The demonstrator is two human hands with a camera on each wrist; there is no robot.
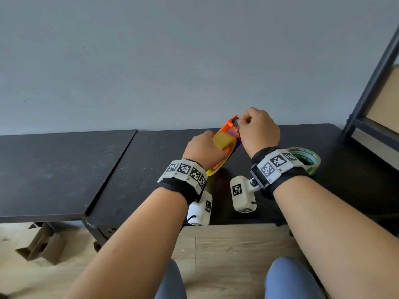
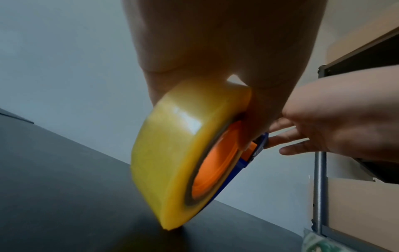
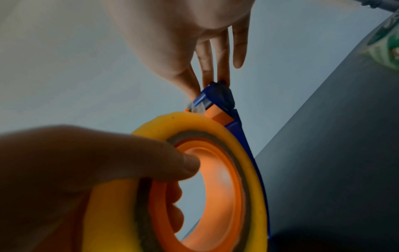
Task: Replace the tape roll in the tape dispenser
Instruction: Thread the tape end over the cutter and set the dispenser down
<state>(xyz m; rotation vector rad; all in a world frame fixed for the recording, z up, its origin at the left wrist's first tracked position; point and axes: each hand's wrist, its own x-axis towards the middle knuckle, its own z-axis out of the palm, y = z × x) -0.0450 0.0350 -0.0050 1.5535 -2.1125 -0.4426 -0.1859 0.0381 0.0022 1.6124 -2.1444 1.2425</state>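
- Head view shows my left hand (image 1: 203,148) wrapped around the yellow tape roll (image 1: 222,142), which sits on the orange and blue tape dispenser (image 1: 229,134). The dispenser is tilted, its nose pointing up and away from me, its lower end close to the black table (image 1: 151,169).
- On the left wrist camera, the roll (image 2: 172,162) is mounted over the dispenser's orange hub (image 2: 215,167), with the blue side plate (image 2: 241,163) behind it. The roll's lowest edge looks to be touching the table, or just above it; I cannot tell which.
- On the right wrist camera, my left thumb (image 3: 151,162) curls over the rim of the roll and into the orange hub, with other fingertips showing inside the ring, so that hand has a firm grip on roll and dispenser together.
- My right hand (image 1: 258,130) is up at the nose of the dispenser. In the head view its fingers are bunched at the tip. The right wrist camera shows thumb and fingers (image 3: 207,68) closed onto the dark front end (image 3: 222,93), where a pale strip of tape (image 3: 197,108) shows; the little finger stands straight and free.
- A second roll with green print (image 1: 306,159) lies flat on the table just beside my right wrist, untouched.
- A dark metal shelf frame (image 1: 371,87) stands at the right end of the table, and folded cardboard (image 1: 43,244) lies on the wooden floor below the left side.
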